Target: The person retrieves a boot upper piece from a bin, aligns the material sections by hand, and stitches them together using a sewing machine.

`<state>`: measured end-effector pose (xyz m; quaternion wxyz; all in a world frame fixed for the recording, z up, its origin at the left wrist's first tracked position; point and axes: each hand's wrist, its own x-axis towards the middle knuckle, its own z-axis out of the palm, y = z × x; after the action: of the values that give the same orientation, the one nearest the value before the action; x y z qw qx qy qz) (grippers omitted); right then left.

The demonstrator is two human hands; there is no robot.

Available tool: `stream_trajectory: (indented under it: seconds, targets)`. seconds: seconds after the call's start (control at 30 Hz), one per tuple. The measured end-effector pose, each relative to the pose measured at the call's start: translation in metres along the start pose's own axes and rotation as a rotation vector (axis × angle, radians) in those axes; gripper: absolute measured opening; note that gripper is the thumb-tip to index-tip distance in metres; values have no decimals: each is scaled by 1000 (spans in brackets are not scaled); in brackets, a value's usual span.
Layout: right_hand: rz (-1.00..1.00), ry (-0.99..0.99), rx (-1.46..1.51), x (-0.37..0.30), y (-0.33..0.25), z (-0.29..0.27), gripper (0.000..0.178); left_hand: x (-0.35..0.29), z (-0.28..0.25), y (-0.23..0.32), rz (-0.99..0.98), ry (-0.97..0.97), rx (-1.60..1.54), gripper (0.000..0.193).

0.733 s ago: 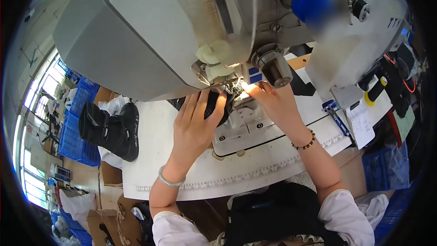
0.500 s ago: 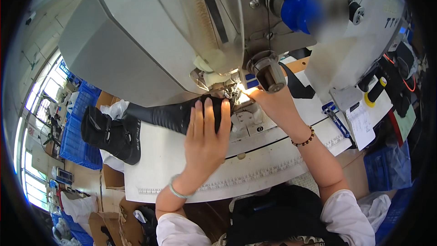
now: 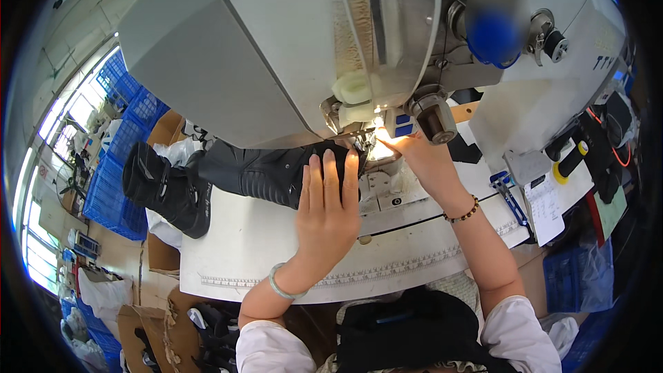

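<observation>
A tall black boot (image 3: 259,173) lies on its side across the machine table, its foot toward the left and its shaft reaching under the head of a grey sewing machine (image 3: 269,34). My left hand (image 3: 328,204) rests on the upper end of the shaft, fingers stretched out flat and side by side. On the other side of the lit stitching area (image 3: 378,146) is my right hand (image 3: 431,166), close to the needle. Its fingertips are partly lost in glare and behind machine parts, so what they touch cannot be made out.
A ruler strip (image 3: 414,257) runs along the white table's (image 3: 242,249) front edge. Blue snips (image 3: 510,197), a paper sheet (image 3: 545,214) and a black thread spool (image 3: 570,162) lie at right. Blue crates (image 3: 117,197) and an open cardboard box (image 3: 155,324) stand at left.
The machine appears farther right in the picture as the view has shifted. More of the boot's shaft shows left of the machine. My left hand stays flat on it, my right by the needle.
</observation>
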<state>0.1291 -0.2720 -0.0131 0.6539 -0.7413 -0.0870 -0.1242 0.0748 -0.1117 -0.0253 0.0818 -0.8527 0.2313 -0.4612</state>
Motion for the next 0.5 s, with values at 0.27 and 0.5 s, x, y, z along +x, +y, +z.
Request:
stream_trajectory:
  seconds: [0.27, 0.5]
  targets:
    - [-86, -46, -146, 10, 12, -4, 11, 13, -7, 27, -105, -22, 132, 46]
    - [-293, 301, 209, -51, 30, 11, 16, 5, -23, 12, -113, -85, -56, 42]
